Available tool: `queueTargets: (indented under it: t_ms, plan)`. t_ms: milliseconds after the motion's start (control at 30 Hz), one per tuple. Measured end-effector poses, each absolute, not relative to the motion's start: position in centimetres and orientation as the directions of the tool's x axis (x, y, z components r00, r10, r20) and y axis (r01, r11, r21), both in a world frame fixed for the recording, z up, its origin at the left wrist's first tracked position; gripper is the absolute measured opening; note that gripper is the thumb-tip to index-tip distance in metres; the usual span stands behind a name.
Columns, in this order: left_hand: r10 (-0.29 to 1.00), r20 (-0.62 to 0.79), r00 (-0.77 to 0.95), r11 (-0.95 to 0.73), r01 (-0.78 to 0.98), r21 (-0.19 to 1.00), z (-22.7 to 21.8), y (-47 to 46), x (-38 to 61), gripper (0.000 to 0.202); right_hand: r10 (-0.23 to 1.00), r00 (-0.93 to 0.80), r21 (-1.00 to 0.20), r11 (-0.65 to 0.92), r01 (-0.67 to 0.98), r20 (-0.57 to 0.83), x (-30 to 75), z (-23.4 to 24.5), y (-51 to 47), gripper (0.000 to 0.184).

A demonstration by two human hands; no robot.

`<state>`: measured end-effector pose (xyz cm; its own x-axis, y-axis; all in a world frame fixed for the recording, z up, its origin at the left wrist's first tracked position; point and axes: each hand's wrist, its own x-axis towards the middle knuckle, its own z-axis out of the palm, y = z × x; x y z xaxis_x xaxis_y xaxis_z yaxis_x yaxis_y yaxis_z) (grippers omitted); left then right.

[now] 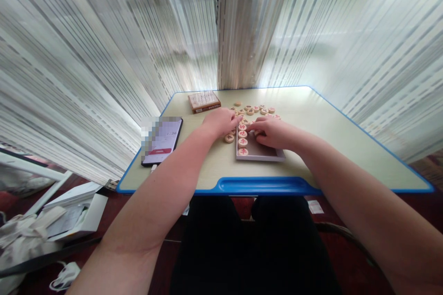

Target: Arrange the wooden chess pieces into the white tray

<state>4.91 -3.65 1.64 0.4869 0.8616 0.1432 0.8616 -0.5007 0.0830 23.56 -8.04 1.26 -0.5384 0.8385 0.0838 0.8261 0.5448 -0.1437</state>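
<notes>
- Lower edge of the frame: dark-clothed legs (256,239) are seen beneath the table. An open white box (74,212) is recorded on the floor at lower left.
- A table (346,147), pale-topped with a blue rim, is seen across the centre.
- A grey tray (265,152) is located at the centre, just behind the near rim. A column of pieces (242,143), round, wooden and red-marked, is laid along its left wall.
- The right hand (273,132) is rested over the far part of the tray, palm down and fingers curled, with fingertips at the column's far end. Whether a piece is pinched cannot be told.
- The left hand (221,122) is placed just left of the tray, fingers loosely extended toward the same spot. Any hold cannot be determined.
- One loose piece (229,138) is noted just outside the tray, beside the left hand.
- A phone (162,140), screen lit, is recorded at centre-left, well apart from the tray.
- Scattered pieces (258,109) are noted just beyond the hands.
- A brown box (204,101) is noted near the far edge.
- Striped curtains (104,55) are seen behind the table.
</notes>
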Motion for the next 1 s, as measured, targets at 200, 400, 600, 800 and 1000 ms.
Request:
queueTargets:
  t_ms: [200, 400, 600, 800, 1000]
  plan:
    - [0.861, 0.137, 0.49, -0.502, 0.862, 0.07, 1.7, -3.6, 5.0, 0.057, 0.834, -0.545, -0.15, 0.552, 0.82, 0.088, 23.8, 1.5, -8.1, 0.041]
    - [0.857, 0.142, 0.496, -0.507, 0.859, 0.063, 1.7, -3.7, 5.0, 0.057, 0.853, -0.514, -0.22, 0.52, 0.825, 0.089, 24.1, 2.3, -8.5, 0.03]
    - [0.867, 0.113, 0.485, -0.494, 0.866, 0.072, 2.0, -4.0, 5.0, 0.062, 0.724, -0.689, -0.358, 0.645, 0.675, 0.007, 23.9, 3.4, -9.5, 0.028]
    - [0.866, 0.111, 0.487, -0.497, 0.864, 0.085, 2.1, -4.0, 5.0, 0.062, 0.673, -0.736, -0.421, 0.647, 0.636, -0.078, 23.4, 3.4, -9.8, 0.038]
    - [0.859, 0.122, 0.497, -0.508, 0.857, 0.084, 2.0, -3.9, 5.0, 0.063, 0.677, -0.731, -0.463, 0.624, 0.629, -0.081, 23.5, 3.5, -9.7, 0.036]
